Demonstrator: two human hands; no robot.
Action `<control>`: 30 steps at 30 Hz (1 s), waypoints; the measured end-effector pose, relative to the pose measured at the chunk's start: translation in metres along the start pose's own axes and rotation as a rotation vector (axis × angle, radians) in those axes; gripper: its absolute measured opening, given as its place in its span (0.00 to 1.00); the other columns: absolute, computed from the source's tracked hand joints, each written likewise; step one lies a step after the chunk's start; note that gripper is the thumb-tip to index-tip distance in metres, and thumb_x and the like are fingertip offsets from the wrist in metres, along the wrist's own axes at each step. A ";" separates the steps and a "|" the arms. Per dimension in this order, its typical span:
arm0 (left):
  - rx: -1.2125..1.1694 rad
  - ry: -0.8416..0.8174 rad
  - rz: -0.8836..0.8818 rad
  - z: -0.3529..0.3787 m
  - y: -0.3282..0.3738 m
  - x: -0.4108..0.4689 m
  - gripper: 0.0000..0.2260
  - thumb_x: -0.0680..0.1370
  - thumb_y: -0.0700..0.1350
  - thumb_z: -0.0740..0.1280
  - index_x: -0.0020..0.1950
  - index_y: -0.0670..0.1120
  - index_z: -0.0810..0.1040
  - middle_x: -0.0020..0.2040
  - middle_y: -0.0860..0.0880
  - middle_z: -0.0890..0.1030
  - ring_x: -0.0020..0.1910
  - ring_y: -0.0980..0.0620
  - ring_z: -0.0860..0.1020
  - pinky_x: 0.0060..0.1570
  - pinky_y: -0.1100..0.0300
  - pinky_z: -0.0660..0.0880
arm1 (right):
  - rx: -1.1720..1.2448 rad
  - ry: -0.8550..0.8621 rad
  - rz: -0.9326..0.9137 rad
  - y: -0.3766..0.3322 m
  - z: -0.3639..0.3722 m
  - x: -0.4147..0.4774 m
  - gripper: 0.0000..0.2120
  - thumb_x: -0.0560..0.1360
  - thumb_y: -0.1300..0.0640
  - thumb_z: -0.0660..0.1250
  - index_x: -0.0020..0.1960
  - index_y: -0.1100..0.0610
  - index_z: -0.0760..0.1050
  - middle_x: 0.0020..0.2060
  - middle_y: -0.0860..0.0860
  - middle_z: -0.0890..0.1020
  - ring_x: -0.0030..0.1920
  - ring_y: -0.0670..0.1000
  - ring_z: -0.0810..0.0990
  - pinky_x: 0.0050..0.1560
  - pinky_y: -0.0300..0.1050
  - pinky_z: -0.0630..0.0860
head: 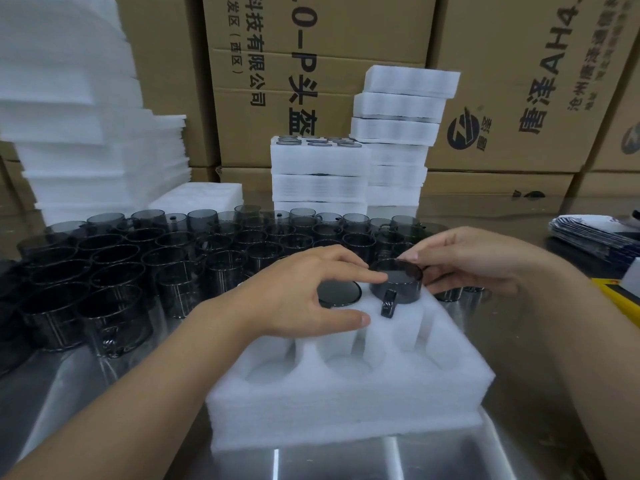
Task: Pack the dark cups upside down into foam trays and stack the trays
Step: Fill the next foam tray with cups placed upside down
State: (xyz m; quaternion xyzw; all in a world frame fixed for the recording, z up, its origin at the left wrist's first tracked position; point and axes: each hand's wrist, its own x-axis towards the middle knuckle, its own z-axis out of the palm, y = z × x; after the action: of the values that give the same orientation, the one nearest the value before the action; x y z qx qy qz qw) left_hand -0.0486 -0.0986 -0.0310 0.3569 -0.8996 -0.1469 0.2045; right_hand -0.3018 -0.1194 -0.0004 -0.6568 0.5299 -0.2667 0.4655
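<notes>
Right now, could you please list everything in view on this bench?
tray: one, white, front centre
seated cup: one, dark, upside down in the tray's far row
held cup: one, dark, upside down, partly in the next hole
loose cups: dozens, dark, upright, behind and left of the tray
packed trays: two stacks, white, behind the loose cups
spare foam: tall stack, white, far left
boxes: several, brown, at the back
packets: one pile, white and blue, right edge
table: one, silver, underneath
left hand: thumb on the tray, forefinger by the held cup
right hand: pinches the held cup
</notes>
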 end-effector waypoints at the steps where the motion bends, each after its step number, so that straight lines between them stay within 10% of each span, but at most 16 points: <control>1: 0.008 -0.006 -0.005 0.000 0.000 0.000 0.21 0.70 0.62 0.66 0.63 0.70 0.71 0.63 0.67 0.69 0.64 0.64 0.68 0.64 0.54 0.69 | 0.014 -0.015 0.007 0.001 -0.001 0.000 0.13 0.68 0.53 0.71 0.51 0.57 0.84 0.44 0.54 0.86 0.40 0.47 0.84 0.38 0.36 0.79; 13: 0.090 -0.098 -0.016 0.001 0.001 0.004 0.20 0.71 0.65 0.64 0.62 0.68 0.74 0.64 0.66 0.68 0.63 0.62 0.63 0.66 0.56 0.62 | -0.084 0.041 0.020 0.003 0.005 0.008 0.05 0.71 0.67 0.72 0.43 0.59 0.79 0.31 0.50 0.81 0.30 0.45 0.80 0.32 0.35 0.78; 17: 0.050 -0.062 -0.029 0.004 -0.001 0.003 0.17 0.73 0.65 0.64 0.61 0.67 0.75 0.62 0.68 0.69 0.63 0.64 0.63 0.64 0.60 0.63 | -0.190 0.131 0.011 0.001 0.007 0.005 0.02 0.72 0.60 0.73 0.41 0.57 0.81 0.29 0.49 0.80 0.28 0.43 0.78 0.30 0.34 0.75; 24: 0.007 0.195 -0.067 0.004 -0.004 0.004 0.16 0.76 0.59 0.64 0.62 0.58 0.77 0.55 0.64 0.76 0.58 0.64 0.70 0.61 0.62 0.68 | -0.578 0.768 -0.023 0.010 -0.007 0.009 0.08 0.78 0.48 0.63 0.46 0.50 0.77 0.38 0.46 0.78 0.38 0.46 0.75 0.37 0.43 0.70; 30: 0.005 0.296 -0.082 0.005 -0.007 0.004 0.14 0.77 0.56 0.65 0.62 0.59 0.77 0.51 0.66 0.76 0.56 0.66 0.71 0.58 0.63 0.68 | -0.918 0.641 0.272 0.018 -0.008 0.010 0.13 0.80 0.48 0.57 0.52 0.54 0.77 0.45 0.52 0.81 0.48 0.56 0.78 0.47 0.47 0.70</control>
State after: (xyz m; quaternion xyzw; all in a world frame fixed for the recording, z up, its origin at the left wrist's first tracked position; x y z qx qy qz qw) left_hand -0.0500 -0.1054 -0.0373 0.4115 -0.8448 -0.0985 0.3276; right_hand -0.3140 -0.1317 -0.0144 -0.6039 0.7857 -0.1327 -0.0211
